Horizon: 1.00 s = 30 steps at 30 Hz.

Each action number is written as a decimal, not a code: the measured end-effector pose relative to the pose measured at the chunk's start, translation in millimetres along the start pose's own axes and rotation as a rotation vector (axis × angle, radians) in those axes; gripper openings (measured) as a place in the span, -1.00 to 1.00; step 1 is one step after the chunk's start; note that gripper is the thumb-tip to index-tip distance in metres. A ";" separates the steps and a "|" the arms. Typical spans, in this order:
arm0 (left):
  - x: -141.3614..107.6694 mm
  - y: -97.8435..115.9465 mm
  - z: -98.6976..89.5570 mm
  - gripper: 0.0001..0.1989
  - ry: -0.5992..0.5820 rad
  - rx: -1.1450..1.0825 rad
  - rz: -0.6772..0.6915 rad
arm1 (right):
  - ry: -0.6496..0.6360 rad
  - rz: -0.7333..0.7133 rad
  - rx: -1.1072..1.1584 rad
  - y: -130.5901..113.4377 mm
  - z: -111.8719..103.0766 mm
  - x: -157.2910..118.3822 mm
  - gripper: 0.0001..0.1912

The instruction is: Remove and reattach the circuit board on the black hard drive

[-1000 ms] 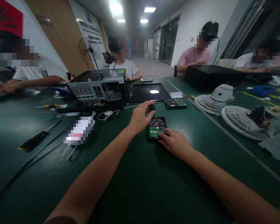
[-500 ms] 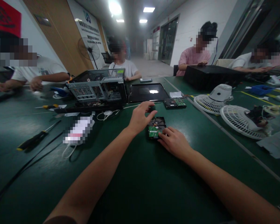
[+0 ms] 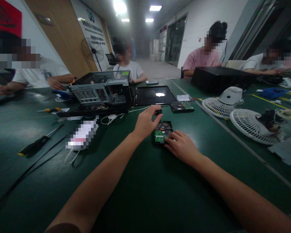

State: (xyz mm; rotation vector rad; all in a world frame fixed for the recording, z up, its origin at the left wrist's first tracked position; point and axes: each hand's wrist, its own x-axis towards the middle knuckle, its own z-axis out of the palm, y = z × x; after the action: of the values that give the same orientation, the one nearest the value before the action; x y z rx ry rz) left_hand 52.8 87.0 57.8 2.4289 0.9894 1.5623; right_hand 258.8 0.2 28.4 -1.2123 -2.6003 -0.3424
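Note:
A hard drive point(image 3: 164, 127) lies on the green table with its green circuit board facing up. My left hand point(image 3: 147, 120) is over its far left corner, fingers and thumb closed around a small dark object point(image 3: 158, 112). Most of that object is covered by the fingers, so its kind does not show. At the drive's near right side rests my right hand point(image 3: 180, 145), its thumb and fingers gripping the edge. Beyond them sits a second hard drive point(image 3: 182, 106), apart from both hands.
An opened computer case point(image 3: 99, 94) and a glossy black panel point(image 3: 155, 95) stand farther back. To the left are a screwdriver point(image 3: 36, 144), a phone point(image 3: 82, 134) and cables. White fan parts point(image 3: 249, 126) lie right. Several people sit around the table.
My hands and the hard drive keep nearly the same places. Across the table, the hand of the person in pink has shifted on the black case, and the person at left has drawn an arm back.

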 end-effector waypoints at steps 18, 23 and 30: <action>1.4 6.3 -0.2 -0.82 0.088 0.083 -0.090 | -0.010 0.009 0.026 -7.4 5.0 -0.2 -0.67; 1.2 5.8 0.8 -0.76 0.100 0.112 -0.106 | -0.007 0.025 0.034 -11.9 5.5 -0.1 -0.65; 3.6 6.7 -1.1 -0.81 0.056 0.113 -0.105 | 0.024 -0.001 0.059 -17.8 8.8 2.4 -0.62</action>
State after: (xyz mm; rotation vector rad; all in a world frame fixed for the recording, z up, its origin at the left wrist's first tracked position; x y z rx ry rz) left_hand 56.0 83.5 63.8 2.3728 1.2251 1.5887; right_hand 242.4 -6.5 19.0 -1.1796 -2.5716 -0.2766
